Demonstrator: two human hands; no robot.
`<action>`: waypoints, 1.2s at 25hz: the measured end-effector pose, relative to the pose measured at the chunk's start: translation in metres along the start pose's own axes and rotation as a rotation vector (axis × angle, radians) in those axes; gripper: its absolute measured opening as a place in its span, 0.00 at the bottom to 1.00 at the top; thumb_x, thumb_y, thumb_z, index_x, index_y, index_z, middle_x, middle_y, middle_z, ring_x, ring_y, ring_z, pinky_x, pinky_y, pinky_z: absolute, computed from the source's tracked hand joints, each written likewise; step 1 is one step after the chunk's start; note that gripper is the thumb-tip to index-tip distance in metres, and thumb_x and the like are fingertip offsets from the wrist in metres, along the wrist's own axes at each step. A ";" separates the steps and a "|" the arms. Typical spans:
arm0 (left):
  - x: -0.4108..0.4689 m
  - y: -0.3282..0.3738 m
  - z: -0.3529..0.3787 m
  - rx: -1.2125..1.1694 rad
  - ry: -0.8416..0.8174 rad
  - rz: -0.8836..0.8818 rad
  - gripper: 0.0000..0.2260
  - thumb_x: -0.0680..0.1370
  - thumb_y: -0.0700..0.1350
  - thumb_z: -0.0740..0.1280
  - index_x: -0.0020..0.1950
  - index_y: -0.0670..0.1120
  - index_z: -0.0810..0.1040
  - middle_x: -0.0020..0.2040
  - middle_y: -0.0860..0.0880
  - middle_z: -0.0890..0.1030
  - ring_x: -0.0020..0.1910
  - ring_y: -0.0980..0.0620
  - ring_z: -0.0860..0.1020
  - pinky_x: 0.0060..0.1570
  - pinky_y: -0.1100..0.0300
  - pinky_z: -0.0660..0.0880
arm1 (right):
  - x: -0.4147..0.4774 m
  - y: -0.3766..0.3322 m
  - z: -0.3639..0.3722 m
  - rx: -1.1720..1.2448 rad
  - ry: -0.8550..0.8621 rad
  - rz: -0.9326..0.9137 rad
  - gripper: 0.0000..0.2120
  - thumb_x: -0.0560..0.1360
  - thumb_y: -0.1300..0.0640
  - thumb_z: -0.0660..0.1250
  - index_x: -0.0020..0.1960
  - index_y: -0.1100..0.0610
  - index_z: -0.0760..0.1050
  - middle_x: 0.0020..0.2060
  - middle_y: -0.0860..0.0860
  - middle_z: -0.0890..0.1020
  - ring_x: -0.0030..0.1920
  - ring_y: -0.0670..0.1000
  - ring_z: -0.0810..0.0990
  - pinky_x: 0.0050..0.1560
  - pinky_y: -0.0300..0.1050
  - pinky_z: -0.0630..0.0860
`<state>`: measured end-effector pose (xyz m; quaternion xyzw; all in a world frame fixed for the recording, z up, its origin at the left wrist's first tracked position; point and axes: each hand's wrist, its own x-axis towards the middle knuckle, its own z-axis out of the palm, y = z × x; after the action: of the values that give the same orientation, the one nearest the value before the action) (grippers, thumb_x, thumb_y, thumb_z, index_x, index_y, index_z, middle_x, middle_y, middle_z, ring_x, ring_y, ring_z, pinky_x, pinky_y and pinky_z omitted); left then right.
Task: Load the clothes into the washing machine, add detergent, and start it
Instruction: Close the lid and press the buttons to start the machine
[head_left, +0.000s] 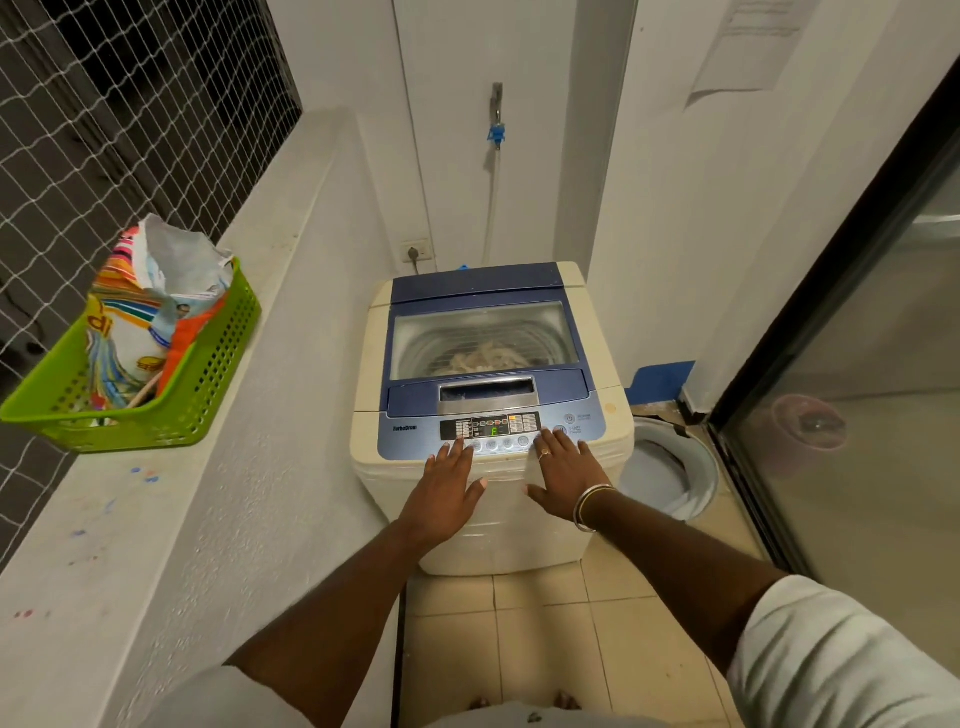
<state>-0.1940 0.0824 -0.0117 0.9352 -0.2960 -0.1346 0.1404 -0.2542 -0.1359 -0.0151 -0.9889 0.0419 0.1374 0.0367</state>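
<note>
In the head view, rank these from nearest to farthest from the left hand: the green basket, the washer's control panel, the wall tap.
From the left hand:
1. Control panel, under its fingertips, just ahead.
2. Green basket, on the ledge to the left.
3. Wall tap, high on the wall behind the washer.

A green basket (208, 364) is sitting on the white ledge (156, 519) below the netting (104, 104). A tap (497, 111) is sticking out of the back wall, with a hose (492, 208) hanging from it. A pale bucket (675, 478) is standing on the tiled floor (545, 649) beside the glass door (857, 415).
</note>
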 end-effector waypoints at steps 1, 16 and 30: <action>-0.002 -0.002 0.000 0.009 -0.007 -0.003 0.28 0.84 0.57 0.54 0.81 0.46 0.52 0.81 0.46 0.51 0.80 0.45 0.50 0.77 0.50 0.48 | -0.003 -0.007 0.002 0.008 -0.006 0.000 0.40 0.78 0.35 0.55 0.80 0.58 0.49 0.80 0.56 0.50 0.80 0.57 0.48 0.77 0.61 0.52; -0.043 -0.018 0.018 0.026 -0.071 0.001 0.30 0.83 0.59 0.53 0.81 0.47 0.50 0.82 0.45 0.50 0.80 0.44 0.49 0.77 0.47 0.48 | -0.032 -0.065 0.016 0.028 -0.010 -0.050 0.43 0.77 0.30 0.49 0.80 0.58 0.48 0.80 0.55 0.49 0.80 0.56 0.45 0.77 0.62 0.48; -0.052 -0.030 0.021 0.044 -0.076 -0.019 0.31 0.83 0.60 0.53 0.81 0.47 0.49 0.82 0.46 0.48 0.80 0.44 0.48 0.77 0.47 0.48 | -0.039 -0.075 0.020 0.025 -0.026 -0.064 0.43 0.77 0.29 0.49 0.80 0.57 0.48 0.80 0.55 0.48 0.80 0.55 0.45 0.78 0.62 0.47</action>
<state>-0.2270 0.1330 -0.0325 0.9350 -0.2950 -0.1650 0.1071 -0.2897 -0.0565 -0.0192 -0.9874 0.0114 0.1482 0.0542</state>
